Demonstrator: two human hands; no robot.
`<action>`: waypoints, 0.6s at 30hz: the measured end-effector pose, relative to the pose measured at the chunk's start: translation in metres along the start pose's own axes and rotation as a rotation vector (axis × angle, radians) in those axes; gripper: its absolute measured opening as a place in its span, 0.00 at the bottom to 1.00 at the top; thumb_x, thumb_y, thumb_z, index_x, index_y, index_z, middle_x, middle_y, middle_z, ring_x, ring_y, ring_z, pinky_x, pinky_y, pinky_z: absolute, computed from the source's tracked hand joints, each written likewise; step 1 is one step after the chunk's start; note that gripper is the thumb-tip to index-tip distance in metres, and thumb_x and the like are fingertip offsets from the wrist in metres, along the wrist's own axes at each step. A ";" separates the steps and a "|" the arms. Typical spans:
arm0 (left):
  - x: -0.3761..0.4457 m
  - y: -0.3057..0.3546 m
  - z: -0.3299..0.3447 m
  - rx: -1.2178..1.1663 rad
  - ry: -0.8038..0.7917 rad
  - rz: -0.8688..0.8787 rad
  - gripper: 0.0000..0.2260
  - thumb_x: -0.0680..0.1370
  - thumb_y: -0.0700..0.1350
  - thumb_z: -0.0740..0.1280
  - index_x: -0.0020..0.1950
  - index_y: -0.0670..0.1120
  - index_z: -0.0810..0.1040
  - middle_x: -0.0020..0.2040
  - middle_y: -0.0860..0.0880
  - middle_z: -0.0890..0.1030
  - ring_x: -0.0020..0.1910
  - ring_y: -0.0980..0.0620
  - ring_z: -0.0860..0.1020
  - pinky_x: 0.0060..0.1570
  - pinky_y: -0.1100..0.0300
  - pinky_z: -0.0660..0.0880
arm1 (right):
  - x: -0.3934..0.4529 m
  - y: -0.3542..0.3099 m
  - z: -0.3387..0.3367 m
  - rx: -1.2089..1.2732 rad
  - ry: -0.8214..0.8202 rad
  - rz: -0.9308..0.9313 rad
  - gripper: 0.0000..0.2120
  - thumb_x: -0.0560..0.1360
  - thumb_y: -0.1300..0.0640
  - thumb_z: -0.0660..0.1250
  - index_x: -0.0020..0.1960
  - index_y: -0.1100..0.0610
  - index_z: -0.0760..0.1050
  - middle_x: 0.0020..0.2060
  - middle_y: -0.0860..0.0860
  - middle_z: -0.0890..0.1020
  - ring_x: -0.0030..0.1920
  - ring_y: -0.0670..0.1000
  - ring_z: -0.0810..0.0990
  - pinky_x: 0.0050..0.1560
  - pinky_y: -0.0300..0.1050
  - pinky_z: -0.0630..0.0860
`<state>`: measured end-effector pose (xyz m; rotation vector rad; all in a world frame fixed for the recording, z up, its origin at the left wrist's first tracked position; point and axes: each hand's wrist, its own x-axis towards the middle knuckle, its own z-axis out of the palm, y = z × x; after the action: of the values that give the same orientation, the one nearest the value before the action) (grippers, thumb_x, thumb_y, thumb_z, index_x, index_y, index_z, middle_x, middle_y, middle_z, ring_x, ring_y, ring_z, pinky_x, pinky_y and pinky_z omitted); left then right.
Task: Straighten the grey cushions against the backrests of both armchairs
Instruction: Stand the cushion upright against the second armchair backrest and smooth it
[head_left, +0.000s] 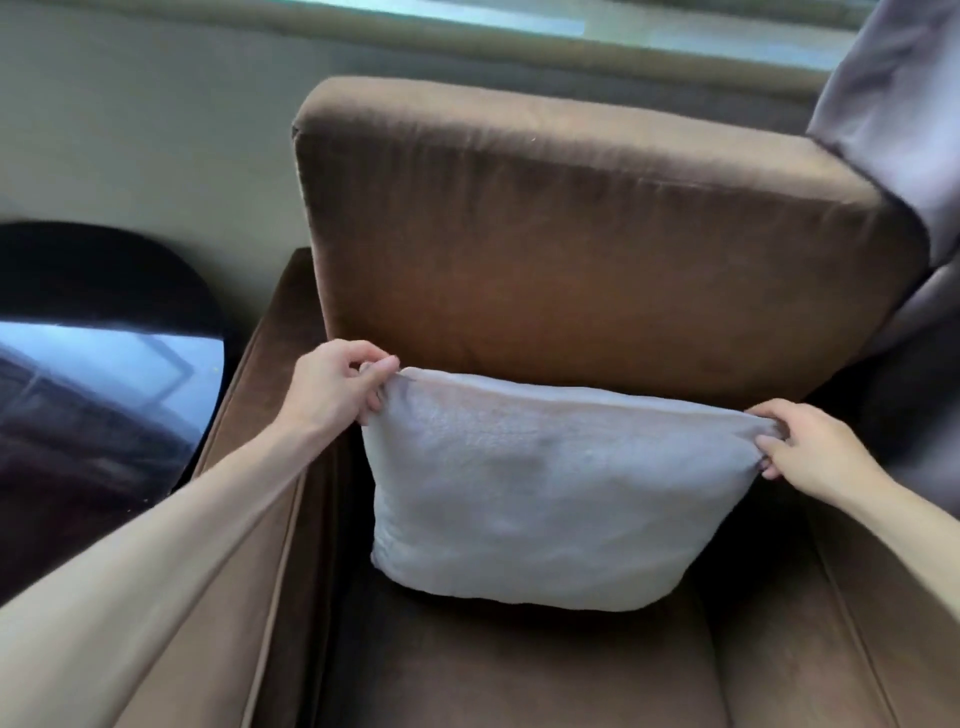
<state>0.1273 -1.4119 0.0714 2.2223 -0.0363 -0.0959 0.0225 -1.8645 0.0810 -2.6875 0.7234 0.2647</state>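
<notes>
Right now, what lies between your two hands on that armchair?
In the head view, only the grey cushion spans the stretch: the left hand pinches its upper left corner, the right hand its upper right corner, the brown backrest behind it.

Occlusions and crops only:
- Brown armchair (597, 270): front of seat and both armrests cut off by the bottom edge; right armrest only partly in frame.
- Grey cushion (535, 488) covers the lower backrest and the seat/back seam.
- Cushion top corners hidden inside left hand (337, 384) and right hand (810, 447); fingertips behind the fabric not visible.
- Both forearms run out of frame at the lower corners.
- Dark glossy counter (98, 395) at left: cropped by the left edge, shows blurred reflections only.
- Grey curtain (898, 119): cropped at top right.
- Window strip along the top is blurred.
</notes>
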 end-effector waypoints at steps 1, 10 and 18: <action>0.001 0.000 -0.001 0.018 0.000 -0.030 0.08 0.78 0.41 0.70 0.39 0.47 0.82 0.27 0.45 0.82 0.21 0.59 0.77 0.30 0.74 0.71 | 0.002 0.000 -0.004 0.041 0.032 0.011 0.10 0.76 0.69 0.65 0.48 0.56 0.80 0.37 0.57 0.85 0.24 0.45 0.81 0.31 0.31 0.75; -0.007 0.032 0.032 0.378 0.288 -0.140 0.10 0.79 0.49 0.67 0.50 0.46 0.85 0.50 0.44 0.82 0.55 0.39 0.79 0.54 0.49 0.73 | -0.002 0.036 0.023 0.710 0.196 0.103 0.17 0.74 0.69 0.67 0.58 0.53 0.80 0.45 0.50 0.85 0.38 0.53 0.84 0.36 0.45 0.83; -0.023 0.142 0.170 0.362 -0.216 0.286 0.26 0.70 0.63 0.74 0.67 0.58 0.78 0.64 0.57 0.77 0.63 0.55 0.75 0.56 0.52 0.74 | -0.001 0.081 0.079 0.836 -0.263 0.086 0.29 0.69 0.63 0.78 0.67 0.53 0.74 0.52 0.53 0.86 0.49 0.56 0.85 0.45 0.48 0.80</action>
<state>0.0913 -1.6315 0.0821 2.5306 -0.5253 -0.1834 -0.0272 -1.9001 -0.0143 -1.7969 0.6722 0.2562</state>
